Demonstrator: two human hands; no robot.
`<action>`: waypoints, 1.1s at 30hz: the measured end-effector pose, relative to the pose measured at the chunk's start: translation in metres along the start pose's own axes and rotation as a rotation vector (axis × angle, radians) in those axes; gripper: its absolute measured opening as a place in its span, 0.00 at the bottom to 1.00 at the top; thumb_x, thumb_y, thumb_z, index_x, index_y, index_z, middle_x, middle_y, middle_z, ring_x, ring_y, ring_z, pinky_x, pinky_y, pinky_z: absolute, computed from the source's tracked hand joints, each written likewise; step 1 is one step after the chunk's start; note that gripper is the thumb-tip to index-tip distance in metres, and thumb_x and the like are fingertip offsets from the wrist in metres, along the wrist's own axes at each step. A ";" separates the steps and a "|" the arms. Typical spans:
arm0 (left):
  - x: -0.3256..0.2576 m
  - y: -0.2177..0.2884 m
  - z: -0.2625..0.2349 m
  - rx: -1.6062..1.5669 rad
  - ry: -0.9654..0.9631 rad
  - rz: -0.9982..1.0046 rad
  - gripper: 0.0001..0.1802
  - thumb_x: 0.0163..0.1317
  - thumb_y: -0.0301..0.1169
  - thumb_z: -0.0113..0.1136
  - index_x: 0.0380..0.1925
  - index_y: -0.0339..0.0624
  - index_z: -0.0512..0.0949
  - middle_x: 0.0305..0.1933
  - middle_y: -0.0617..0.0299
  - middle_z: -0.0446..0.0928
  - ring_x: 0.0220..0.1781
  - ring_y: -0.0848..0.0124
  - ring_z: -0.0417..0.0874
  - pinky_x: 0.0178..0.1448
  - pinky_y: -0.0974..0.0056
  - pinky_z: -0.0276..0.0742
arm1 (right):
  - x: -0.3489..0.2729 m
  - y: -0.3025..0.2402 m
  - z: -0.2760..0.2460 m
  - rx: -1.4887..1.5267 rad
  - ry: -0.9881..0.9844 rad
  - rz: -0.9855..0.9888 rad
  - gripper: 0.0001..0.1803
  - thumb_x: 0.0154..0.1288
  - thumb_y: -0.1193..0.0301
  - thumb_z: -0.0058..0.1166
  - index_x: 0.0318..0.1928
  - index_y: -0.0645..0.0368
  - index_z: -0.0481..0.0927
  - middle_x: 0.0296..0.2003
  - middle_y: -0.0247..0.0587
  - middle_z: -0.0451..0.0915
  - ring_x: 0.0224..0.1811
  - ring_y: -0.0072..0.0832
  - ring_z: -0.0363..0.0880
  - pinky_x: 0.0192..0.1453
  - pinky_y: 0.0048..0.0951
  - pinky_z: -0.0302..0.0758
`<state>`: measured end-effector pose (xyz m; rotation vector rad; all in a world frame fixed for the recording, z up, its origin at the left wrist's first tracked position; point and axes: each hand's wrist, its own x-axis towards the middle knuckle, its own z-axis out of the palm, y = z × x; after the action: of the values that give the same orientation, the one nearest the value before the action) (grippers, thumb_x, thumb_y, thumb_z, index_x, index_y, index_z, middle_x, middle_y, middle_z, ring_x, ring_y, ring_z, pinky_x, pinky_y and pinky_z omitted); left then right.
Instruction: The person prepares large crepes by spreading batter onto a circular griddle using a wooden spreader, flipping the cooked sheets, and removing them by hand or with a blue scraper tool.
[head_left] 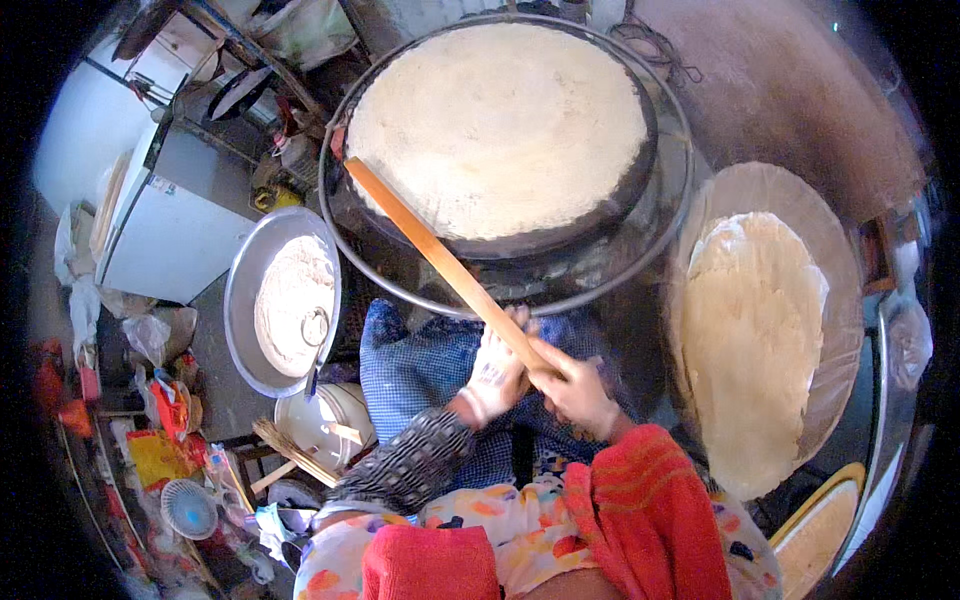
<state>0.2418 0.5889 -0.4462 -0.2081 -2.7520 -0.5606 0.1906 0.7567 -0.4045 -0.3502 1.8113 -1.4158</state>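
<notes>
My right hand (578,390) is closed around the near end of a long flat wooden stick (425,243). The stick slants up and left, its far tip over the left rim of a big round griddle (648,160). A thin, pale round flatbread (495,125) covers most of the griddle's top. My left hand (495,372), in a thin whitish glove, is right beside my right hand, with the stick crossing over it. Its fingers are partly behind the stick and blurred, so their grip is unclear.
Left of the griddle stands a metal basin (238,318) of pale batter with a ladle (314,330). Below it are a white bucket (350,400) and a straw brush (290,450). At right, folded flatbreads (750,340) lie on a round tray (845,300). A metal ring (690,150) surrounds the griddle.
</notes>
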 end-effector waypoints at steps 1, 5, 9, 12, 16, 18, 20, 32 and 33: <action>-0.011 0.001 -0.021 -0.219 -0.017 0.063 0.31 0.53 0.34 0.64 0.56 0.32 0.69 0.56 0.43 0.70 0.63 0.46 0.68 0.67 0.43 0.64 | -0.017 0.012 -0.009 -0.022 0.022 -0.091 0.29 0.64 0.70 0.59 0.66 0.50 0.70 0.32 0.34 0.82 0.26 0.16 0.75 0.30 0.22 0.74; 0.005 -0.013 -0.078 -0.023 0.084 -0.010 0.37 0.61 0.50 0.56 0.61 0.31 0.65 0.63 0.36 0.63 0.68 0.39 0.61 0.70 0.37 0.54 | -0.090 0.057 -0.046 -0.059 0.016 -0.070 0.29 0.63 0.70 0.59 0.65 0.49 0.71 0.39 0.37 0.83 0.34 0.18 0.79 0.38 0.24 0.76; 0.110 -0.025 -0.082 0.077 0.161 0.207 0.41 0.56 0.56 0.58 0.58 0.31 0.66 0.62 0.38 0.63 0.67 0.38 0.60 0.70 0.36 0.53 | -0.141 0.065 -0.042 0.029 0.288 -0.076 0.29 0.64 0.70 0.58 0.67 0.45 0.70 0.42 0.41 0.83 0.36 0.21 0.80 0.41 0.25 0.76; 0.158 -0.019 -0.055 -0.131 0.527 0.159 0.43 0.53 0.54 0.63 0.60 0.32 0.64 0.61 0.37 0.62 0.65 0.38 0.61 0.69 0.37 0.56 | -0.152 0.040 -0.039 -0.223 0.446 0.059 0.30 0.64 0.70 0.58 0.67 0.43 0.70 0.41 0.42 0.83 0.35 0.24 0.80 0.41 0.28 0.77; 0.147 -0.004 -0.063 -0.056 0.441 0.232 0.45 0.52 0.57 0.61 0.61 0.33 0.65 0.62 0.37 0.63 0.66 0.38 0.62 0.71 0.37 0.53 | -0.137 0.056 -0.054 -0.311 0.350 -0.083 0.31 0.64 0.70 0.58 0.67 0.42 0.68 0.36 0.44 0.83 0.32 0.29 0.82 0.37 0.30 0.77; 0.113 -0.011 -0.078 0.125 0.094 0.149 0.47 0.55 0.63 0.54 0.60 0.32 0.67 0.64 0.38 0.64 0.68 0.39 0.60 0.72 0.37 0.48 | -0.118 0.062 -0.054 -0.393 0.235 -0.167 0.31 0.64 0.70 0.57 0.68 0.42 0.68 0.33 0.45 0.83 0.31 0.32 0.83 0.36 0.32 0.77; 0.081 -0.035 -0.076 0.214 -0.001 0.074 0.47 0.56 0.62 0.52 0.63 0.32 0.65 0.66 0.40 0.63 0.70 0.40 0.58 0.74 0.39 0.45 | -0.094 0.055 -0.048 -0.496 0.188 -0.244 0.31 0.64 0.69 0.57 0.68 0.42 0.67 0.30 0.46 0.83 0.30 0.34 0.84 0.34 0.33 0.77; 0.181 -0.028 0.028 0.127 -0.171 0.073 0.42 0.60 0.48 0.57 0.67 0.34 0.57 0.72 0.40 0.56 0.76 0.44 0.51 0.78 0.47 0.43 | -0.055 0.043 -0.111 -0.940 0.600 -0.203 0.31 0.67 0.57 0.53 0.70 0.30 0.61 0.33 0.58 0.82 0.31 0.53 0.81 0.33 0.50 0.76; 0.206 -0.025 0.037 0.111 -0.200 0.106 0.40 0.62 0.49 0.55 0.67 0.35 0.59 0.72 0.42 0.57 0.76 0.47 0.52 0.78 0.49 0.43 | -0.055 0.027 -0.110 -0.901 0.576 0.121 0.31 0.67 0.59 0.53 0.69 0.30 0.62 0.40 0.60 0.81 0.36 0.54 0.81 0.35 0.50 0.77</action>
<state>0.0332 0.5972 -0.4173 -0.4012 -2.9324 -0.3757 0.1532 0.8774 -0.3999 -0.2773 2.8397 -0.5506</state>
